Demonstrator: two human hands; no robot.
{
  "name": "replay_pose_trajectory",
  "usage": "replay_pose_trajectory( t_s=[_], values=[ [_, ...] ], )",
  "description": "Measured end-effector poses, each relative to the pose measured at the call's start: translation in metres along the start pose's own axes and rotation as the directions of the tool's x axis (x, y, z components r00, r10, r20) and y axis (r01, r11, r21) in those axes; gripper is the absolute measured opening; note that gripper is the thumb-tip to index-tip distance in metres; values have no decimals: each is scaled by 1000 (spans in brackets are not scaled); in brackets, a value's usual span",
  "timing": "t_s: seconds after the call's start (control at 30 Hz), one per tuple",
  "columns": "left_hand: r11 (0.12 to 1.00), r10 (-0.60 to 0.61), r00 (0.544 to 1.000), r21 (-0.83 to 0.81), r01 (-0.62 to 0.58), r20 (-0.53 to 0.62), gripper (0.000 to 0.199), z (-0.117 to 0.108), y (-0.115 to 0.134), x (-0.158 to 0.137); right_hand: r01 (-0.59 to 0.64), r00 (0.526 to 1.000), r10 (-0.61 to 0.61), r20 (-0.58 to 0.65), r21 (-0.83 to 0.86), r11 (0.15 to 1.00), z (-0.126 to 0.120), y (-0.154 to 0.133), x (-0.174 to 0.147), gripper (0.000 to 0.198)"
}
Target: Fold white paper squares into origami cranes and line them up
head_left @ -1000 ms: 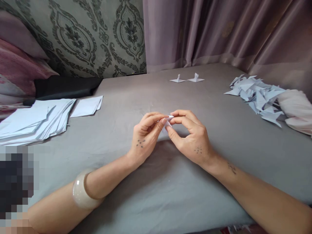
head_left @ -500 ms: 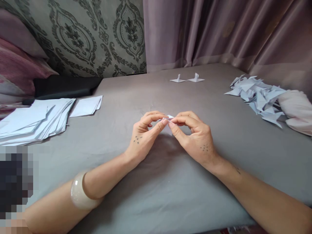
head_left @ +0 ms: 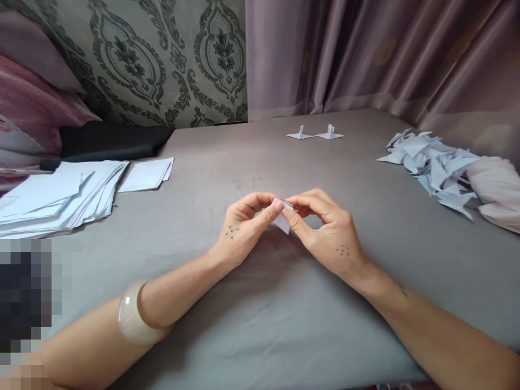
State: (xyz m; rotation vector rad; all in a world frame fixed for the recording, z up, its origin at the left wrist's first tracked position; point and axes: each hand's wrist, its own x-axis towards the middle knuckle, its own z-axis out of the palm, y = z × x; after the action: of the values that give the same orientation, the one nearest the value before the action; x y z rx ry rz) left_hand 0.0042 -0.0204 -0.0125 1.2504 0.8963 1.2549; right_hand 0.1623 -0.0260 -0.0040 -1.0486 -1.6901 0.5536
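Between my two hands, above the grey cloth, is a small folded piece of white paper (head_left: 283, 221). My left hand (head_left: 247, 227) pinches its left side between thumb and fingers. From the other side, my right hand (head_left: 325, 225) grips the paper with thumb and forefinger, the two thumbs close together. A pointed lower end of the paper hangs below the thumbs; part of its upper side is hidden behind my fingers. A pale bangle (head_left: 136, 317) sits on my left forearm.
Two folded paper pieces (head_left: 330, 132) stand far back on the grey cloth (head_left: 227, 162). At right, a heap of folded paper shapes (head_left: 434, 165) lies beside a pale cloth bundle (head_left: 498, 189). Stacked white sheets (head_left: 60, 195) and a smaller paper stack (head_left: 147, 174) are at left, before black fabric (head_left: 116, 142).
The folded paper has turned in my fingers, so more of its flat face and lower point shows. Both hands keep hold of it and have barely shifted. The view has moved slightly.
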Motion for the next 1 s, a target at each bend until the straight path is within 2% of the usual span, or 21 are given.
replay_pose_trajectory(
  t_s=[0.1,0.23,0.33,0.4,0.57,0.8,1.0],
  values=[
    [1000,-6,1000,9,6,-21,19,1,1,0,-25,999,24,42,28,999,-4,1,1,7],
    [998,69,996,-4,-69,-54,30,4,4,-1,-182,983,177,53,123,976,-8,3,3,11],
    [985,157,986,83,-151,-64,22,3,5,-1,-279,960,273,56,176,944,-8,7,5,13],
    [978,165,983,143,-153,-78,17,2,5,-1,-317,948,310,63,201,927,-6,10,6,14],
    [992,94,991,97,-85,-93,15,0,6,-1,-353,934,352,54,265,897,-1,10,4,14],
    [990,-101,988,-105,89,-113,20,0,8,0,-303,953,297,59,162,939,-2,0,3,13],
    [975,-166,984,-164,153,-65,23,-1,6,2,-327,944,322,67,108,939,-4,-1,3,15]
  ],
)
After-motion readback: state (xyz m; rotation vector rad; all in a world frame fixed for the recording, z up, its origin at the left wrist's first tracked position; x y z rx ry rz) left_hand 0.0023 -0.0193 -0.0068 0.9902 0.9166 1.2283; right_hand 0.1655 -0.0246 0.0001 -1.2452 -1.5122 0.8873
